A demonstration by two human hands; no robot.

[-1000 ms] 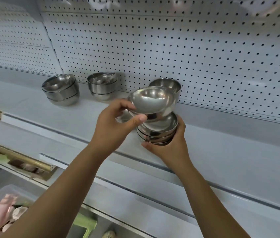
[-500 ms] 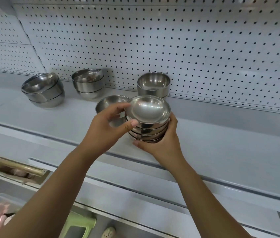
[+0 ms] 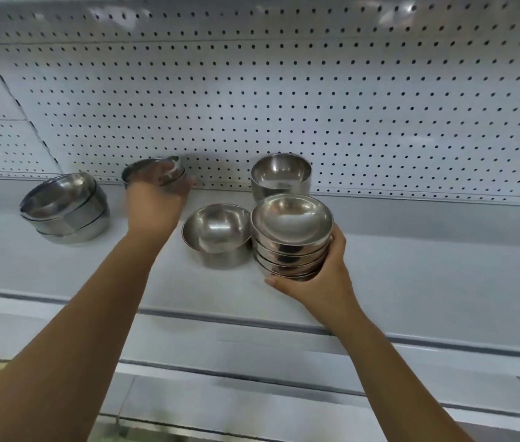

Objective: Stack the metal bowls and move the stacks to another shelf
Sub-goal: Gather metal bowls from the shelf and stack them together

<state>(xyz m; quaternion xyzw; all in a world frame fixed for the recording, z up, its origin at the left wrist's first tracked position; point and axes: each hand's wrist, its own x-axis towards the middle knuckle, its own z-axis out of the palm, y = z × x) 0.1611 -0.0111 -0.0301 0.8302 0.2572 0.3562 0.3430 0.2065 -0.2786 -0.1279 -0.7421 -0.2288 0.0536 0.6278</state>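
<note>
My right hand (image 3: 322, 275) grips a stack of several metal bowls (image 3: 290, 234) just above the white shelf (image 3: 411, 266). My left hand (image 3: 153, 202) reaches to the back and wraps its fingers round a small stack of bowls (image 3: 169, 169) by the pegboard; motion blur hides how firm the hold is. Between my hands a single bowl (image 3: 217, 231) rests tilted on another bowl. A lone bowl (image 3: 281, 175) stands at the back. A further stack (image 3: 67, 208) sits at the left.
A white pegboard wall (image 3: 316, 106) closes the back of the shelf. Lower shelf edges (image 3: 252, 371) run across below my arms. The shelf surface stretches bare to the right of the held stack.
My left hand let go of the top bowl, now nested on the held stack, and reached left and back to the stack by the pegboard. The right hand kept its stack.
</note>
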